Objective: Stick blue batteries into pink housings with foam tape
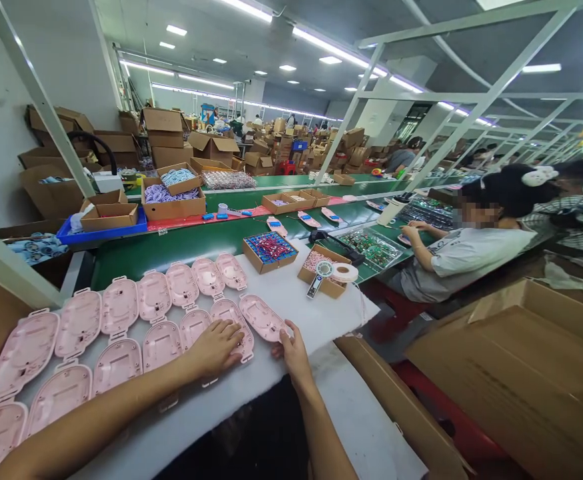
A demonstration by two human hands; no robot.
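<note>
My right hand [294, 352] pinches the lower right end of a pink plastic shell [261, 316], thumb on its rim. That shell lies tilted at the right end of the front row, with its hollow side up. My left hand [217, 348] is spread, palm down, over the neighbouring pink shell [228, 312]; its fingers rest on that shell and hide part of it. Several more pink shells [120, 303] stand in two rows on a white foam sheet [321, 327], hollow sides up. My left forearm covers parts of the front row.
Beyond the shells are a box of red-and-blue wired parts [271, 252], a box of small pink parts [326, 267] and a tape roll [344, 272]. A green conveyor [171, 240] runs behind. A co-worker [466, 233] sits at right, near a large carton [511, 373].
</note>
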